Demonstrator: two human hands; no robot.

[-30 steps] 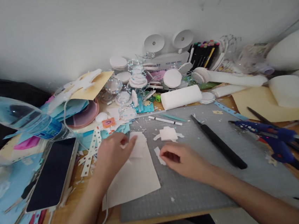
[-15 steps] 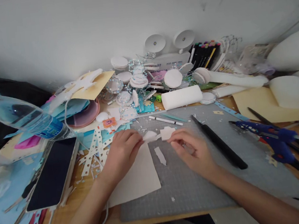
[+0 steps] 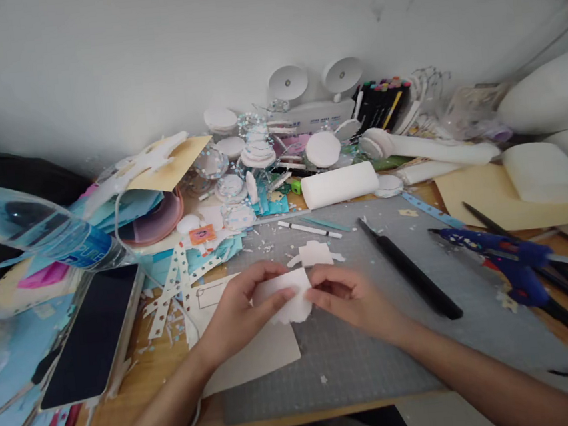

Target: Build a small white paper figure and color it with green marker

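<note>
Both my hands hold one white foam cut-out piece (image 3: 288, 294) just above the grey cutting mat (image 3: 378, 358). My left hand (image 3: 238, 311) pinches its left side with thumb and fingers closed on it. My right hand (image 3: 345, 295) pinches its right edge. Under my left hand lies a white sheet of paper (image 3: 247, 350) with a drawn outline near its top. A second white cut-out shape (image 3: 315, 254) lies flat on the mat just beyond my hands.
A black craft knife (image 3: 406, 269) lies right of my hands, a blue glue gun (image 3: 504, 259) farther right. A white pen (image 3: 310, 229) and foam roll (image 3: 339, 184) sit behind. Left are a dark phone (image 3: 92, 335), a water bottle (image 3: 39, 230) and paper scraps.
Both hands came together nearer me and lifted a white foam piece, now held between them. The small strip that lay on the mat is no longer visible.
</note>
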